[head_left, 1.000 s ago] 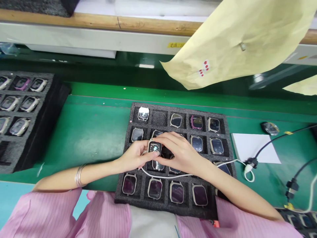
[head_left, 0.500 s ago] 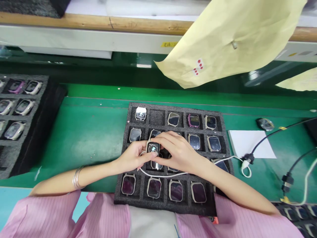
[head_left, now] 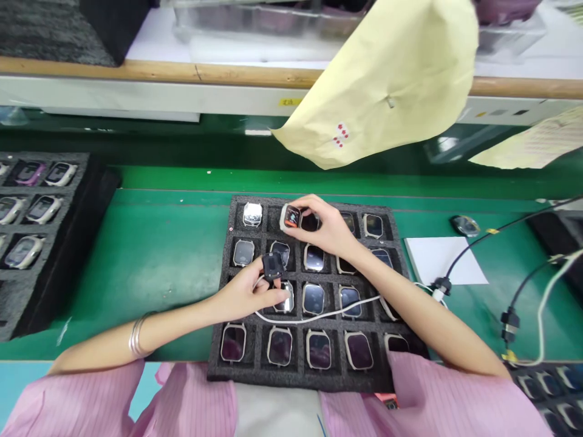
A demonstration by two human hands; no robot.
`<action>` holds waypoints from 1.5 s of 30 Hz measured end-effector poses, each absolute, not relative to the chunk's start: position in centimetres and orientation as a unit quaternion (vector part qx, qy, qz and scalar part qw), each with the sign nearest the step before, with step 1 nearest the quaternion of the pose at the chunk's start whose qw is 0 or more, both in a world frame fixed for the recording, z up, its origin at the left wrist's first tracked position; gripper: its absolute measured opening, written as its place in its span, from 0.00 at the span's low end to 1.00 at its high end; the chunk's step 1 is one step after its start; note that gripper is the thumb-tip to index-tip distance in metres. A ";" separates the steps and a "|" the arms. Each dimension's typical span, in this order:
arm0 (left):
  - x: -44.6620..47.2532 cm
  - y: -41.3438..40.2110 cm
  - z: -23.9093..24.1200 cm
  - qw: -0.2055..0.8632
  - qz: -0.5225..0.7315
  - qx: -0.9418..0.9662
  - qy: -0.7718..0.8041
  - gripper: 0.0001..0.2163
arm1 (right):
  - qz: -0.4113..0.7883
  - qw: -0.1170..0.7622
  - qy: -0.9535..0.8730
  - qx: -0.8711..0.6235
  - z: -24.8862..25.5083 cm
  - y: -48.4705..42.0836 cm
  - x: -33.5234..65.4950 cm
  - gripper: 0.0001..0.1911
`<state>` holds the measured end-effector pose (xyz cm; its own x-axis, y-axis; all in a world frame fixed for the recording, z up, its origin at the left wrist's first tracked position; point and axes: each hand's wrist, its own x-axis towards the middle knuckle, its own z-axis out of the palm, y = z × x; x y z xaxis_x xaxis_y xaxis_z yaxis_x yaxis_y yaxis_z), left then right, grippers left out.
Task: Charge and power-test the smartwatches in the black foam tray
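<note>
My right hand [head_left: 321, 224] pinches a smartwatch [head_left: 290, 217] with a pale case and a lit screen, over the second pocket of the tray's far row. Lower and to the left, my left hand [head_left: 255, 290] grips a small black square charging dock [head_left: 272, 266], whose white cable [head_left: 319, 317] runs right across the tray. Beneath both hands is a black foam tray [head_left: 255, 379] with rows of pockets holding strapless smartwatches. In the far left pocket, a silver watch [head_left: 252, 213] has a bright screen; most others look dark. My right hand and forearm hide parts of some pockets.
Another foam tray [head_left: 82, 243] of watches stands at the left. On the right lie a white sheet [head_left: 446, 261], a small wrapped item [head_left: 465, 226] and black cable connectors [head_left: 510, 323]. A yellow paper [head_left: 382, 79] hangs from the shelf edge [head_left: 237, 76] above the green bench.
The lit watch has come off the dock in my left hand. My right hand has carried it away to the far row, while my left hand stays low with the dock.
</note>
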<state>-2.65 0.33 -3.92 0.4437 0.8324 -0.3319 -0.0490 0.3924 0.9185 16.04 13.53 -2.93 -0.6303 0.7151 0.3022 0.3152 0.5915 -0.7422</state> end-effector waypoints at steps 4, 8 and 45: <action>-2.1 0.3 -2.9 0.721 0.304 0.454 0.425 0.14 | 0.180 0.195 -0.912 -0.314 -3.0 15.1 16.2 0.21; -1.0 0.4 -2.1 0.726 0.310 0.444 0.425 0.12 | 0.087 0.095 -0.924 -0.359 -1.2 15.0 17.9 0.21; 0.0 0.8 -4.0 0.737 0.331 0.397 0.436 0.17 | 0.189 0.312 -0.913 -0.184 -3.1 6.8 18.5 0.18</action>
